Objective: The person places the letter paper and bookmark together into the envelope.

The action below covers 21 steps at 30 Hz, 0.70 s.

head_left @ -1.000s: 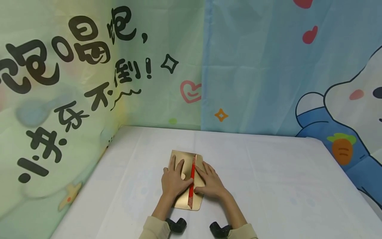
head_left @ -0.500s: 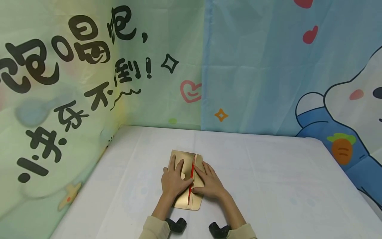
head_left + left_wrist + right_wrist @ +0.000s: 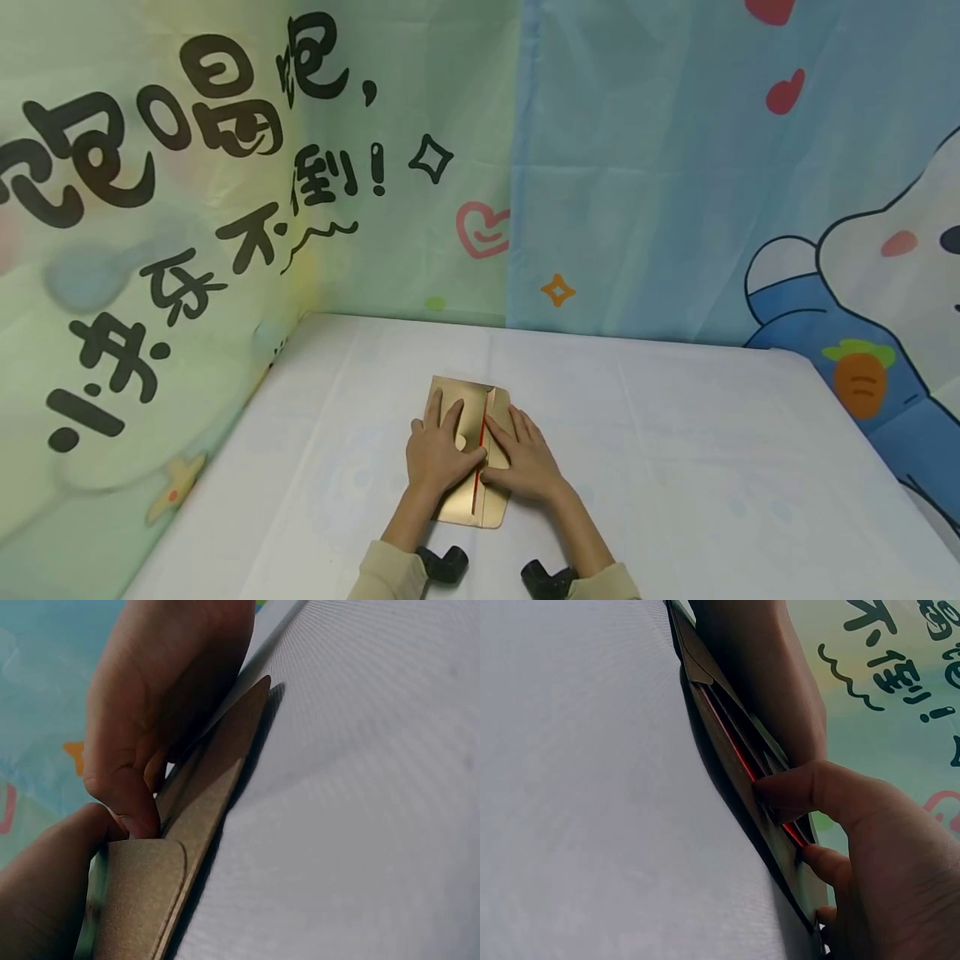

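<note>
A gold paper envelope (image 3: 468,396) lies on the white table, its slit-like opening running lengthwise near the right side. Inside that opening shows a thin red edge (image 3: 475,492) of something mostly hidden. My left hand (image 3: 438,454) rests spread over the envelope's left part, thumb reaching to the opening. My right hand (image 3: 528,467) is over the right part. In the right wrist view, its thumb and fingertips (image 3: 780,791) touch the red edge at the opening. The left wrist view shows the envelope's rounded flap (image 3: 142,892) close to both hands.
White cloth covers the table (image 3: 675,467) around the envelope. Printed fabric curtains (image 3: 637,167) stand along the back and left side. Black curved pieces (image 3: 447,565) sit at both wrists by the beige cuffs.
My right hand has shifted slightly left towards the opening, and the red strip has narrowed from a broad band to a thin line. The left hand has stayed in place.
</note>
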Each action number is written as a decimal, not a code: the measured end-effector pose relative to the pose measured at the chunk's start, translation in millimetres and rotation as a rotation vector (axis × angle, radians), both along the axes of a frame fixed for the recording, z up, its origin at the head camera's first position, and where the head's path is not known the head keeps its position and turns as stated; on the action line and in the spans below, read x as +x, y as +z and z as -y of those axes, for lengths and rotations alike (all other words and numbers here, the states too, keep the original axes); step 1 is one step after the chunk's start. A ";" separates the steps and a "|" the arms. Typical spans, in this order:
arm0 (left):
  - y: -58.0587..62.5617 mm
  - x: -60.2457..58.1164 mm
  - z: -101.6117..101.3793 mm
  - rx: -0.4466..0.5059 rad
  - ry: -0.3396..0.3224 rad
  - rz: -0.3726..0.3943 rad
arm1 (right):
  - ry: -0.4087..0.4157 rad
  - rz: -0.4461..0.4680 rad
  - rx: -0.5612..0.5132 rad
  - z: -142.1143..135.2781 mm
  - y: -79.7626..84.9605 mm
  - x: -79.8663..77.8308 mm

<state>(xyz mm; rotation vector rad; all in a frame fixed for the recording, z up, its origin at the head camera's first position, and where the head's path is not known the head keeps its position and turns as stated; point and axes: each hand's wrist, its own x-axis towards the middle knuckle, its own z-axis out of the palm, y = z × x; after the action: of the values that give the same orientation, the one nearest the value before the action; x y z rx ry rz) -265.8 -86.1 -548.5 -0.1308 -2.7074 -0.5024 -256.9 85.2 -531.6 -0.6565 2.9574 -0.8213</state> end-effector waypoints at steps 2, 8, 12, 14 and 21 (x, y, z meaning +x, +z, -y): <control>0.3 0.2 -0.2 -0.002 -0.002 0.001 | -0.003 -0.006 0.000 0.9 1.0 0.8; 1.4 0.6 -0.3 -0.003 -0.003 0.007 | -0.002 -0.005 0.014 1.3 2.3 1.6; 1.4 0.2 -0.3 -0.004 -0.001 0.015 | 0.001 0.001 0.023 1.0 2.0 1.3; 1.4 0.3 -0.2 -0.001 0.000 0.016 | 0.002 0.002 0.024 1.0 2.2 1.6; 1.9 0.3 -0.5 -0.004 0.004 0.024 | -0.003 0.013 0.028 1.2 1.0 0.9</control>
<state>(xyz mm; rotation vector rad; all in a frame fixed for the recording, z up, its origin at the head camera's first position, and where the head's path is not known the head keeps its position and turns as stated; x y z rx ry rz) -265.5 -85.6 -546.6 -0.1211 -2.7317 -0.5012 -256.0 84.0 -530.6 -0.6428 2.9535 -0.7801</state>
